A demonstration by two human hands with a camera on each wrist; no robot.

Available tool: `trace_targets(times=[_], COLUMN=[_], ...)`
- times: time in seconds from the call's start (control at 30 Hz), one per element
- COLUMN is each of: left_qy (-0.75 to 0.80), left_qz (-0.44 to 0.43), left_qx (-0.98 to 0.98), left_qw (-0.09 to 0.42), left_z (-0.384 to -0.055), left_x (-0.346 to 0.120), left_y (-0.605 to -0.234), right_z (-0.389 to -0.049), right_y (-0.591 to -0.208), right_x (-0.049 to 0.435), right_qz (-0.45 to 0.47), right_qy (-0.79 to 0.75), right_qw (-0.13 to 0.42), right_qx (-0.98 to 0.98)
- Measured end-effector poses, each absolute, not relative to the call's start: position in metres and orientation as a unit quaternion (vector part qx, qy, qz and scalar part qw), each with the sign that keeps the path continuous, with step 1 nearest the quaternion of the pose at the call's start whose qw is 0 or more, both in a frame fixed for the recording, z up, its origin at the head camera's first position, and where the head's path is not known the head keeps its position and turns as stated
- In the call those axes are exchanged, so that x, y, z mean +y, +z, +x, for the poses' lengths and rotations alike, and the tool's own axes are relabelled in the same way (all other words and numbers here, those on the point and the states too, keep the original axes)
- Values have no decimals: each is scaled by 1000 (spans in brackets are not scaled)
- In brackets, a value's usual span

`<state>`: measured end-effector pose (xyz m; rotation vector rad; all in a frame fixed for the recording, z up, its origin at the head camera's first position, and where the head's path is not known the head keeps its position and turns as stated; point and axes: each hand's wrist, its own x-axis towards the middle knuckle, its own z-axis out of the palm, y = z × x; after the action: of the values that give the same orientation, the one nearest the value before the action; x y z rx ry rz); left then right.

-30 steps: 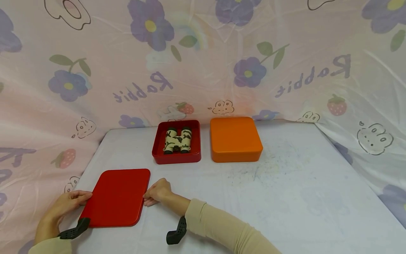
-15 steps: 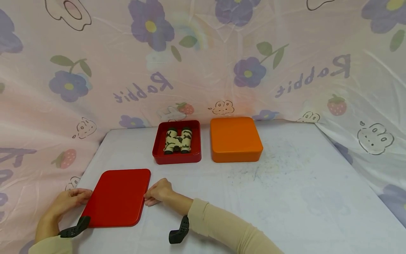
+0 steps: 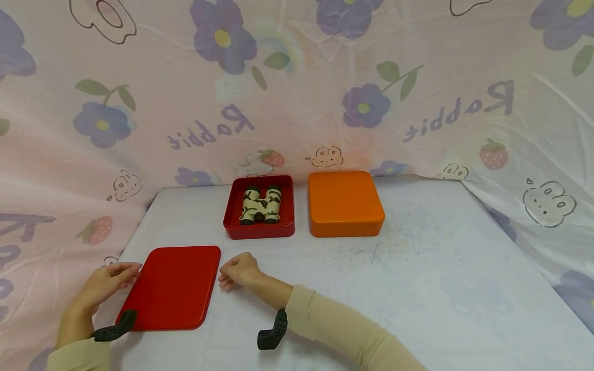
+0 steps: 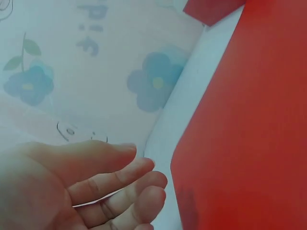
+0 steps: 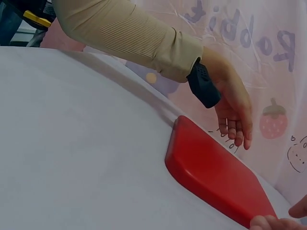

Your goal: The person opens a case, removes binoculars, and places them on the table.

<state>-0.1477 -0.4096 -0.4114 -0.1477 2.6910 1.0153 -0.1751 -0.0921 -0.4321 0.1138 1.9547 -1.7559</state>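
Note:
A flat red lid [image 3: 174, 288] with rounded corners lies on the white table at the front left. My left hand [image 3: 104, 288] hovers at its left edge; in the left wrist view that hand [image 4: 96, 187] has loosely bent fingers and a gap separates them from the red surface. Off the lid's right edge, my right hand [image 3: 241, 270] is held with fingers relaxed and nothing in them. Only the fingertips of this right hand [image 5: 276, 224] show in the right wrist view's bottom corner. Farther back, camouflage-patterned binoculars [image 3: 271, 196] lie inside an uncovered red box [image 3: 262, 232].
To the right of the red box stands an orange box [image 3: 345, 198] with a plain smooth top. Behind the white table [image 3: 417, 288] hangs a printed curtain [image 3: 297, 93], which also borders both sides. Each wrist carries a black camera mount [image 3: 273, 332].
Both hands have come away from the red lid's edges and moved slightly up and away from the person; the right has also shifted right. The lid and both boxes keep their places.

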Motion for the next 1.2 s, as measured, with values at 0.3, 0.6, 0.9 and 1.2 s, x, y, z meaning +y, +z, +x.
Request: trace_targets(times=[0.3,0.6,0.9,1.2], left_qy=[356,361,382,389], left_qz=[-26,3,12,35], left_qx=[929,929,920,918], left_qw=[100,85,85,64], left_z=[-154,-162,-176,-185], left_x=[-389,-364,-342,-325], left_y=[-402,-388,-376,-370], right_z=[-181,-187,-193,-199], right_y=[-423,-413,-408,-405], right_x=[-81,-72,-64,-56], right_qz=[14,-19,-32,-29], right_qy=[-643,-627,-630,-622], right_qw=[228,217,200,189], right_qx=[731,748,750,760])
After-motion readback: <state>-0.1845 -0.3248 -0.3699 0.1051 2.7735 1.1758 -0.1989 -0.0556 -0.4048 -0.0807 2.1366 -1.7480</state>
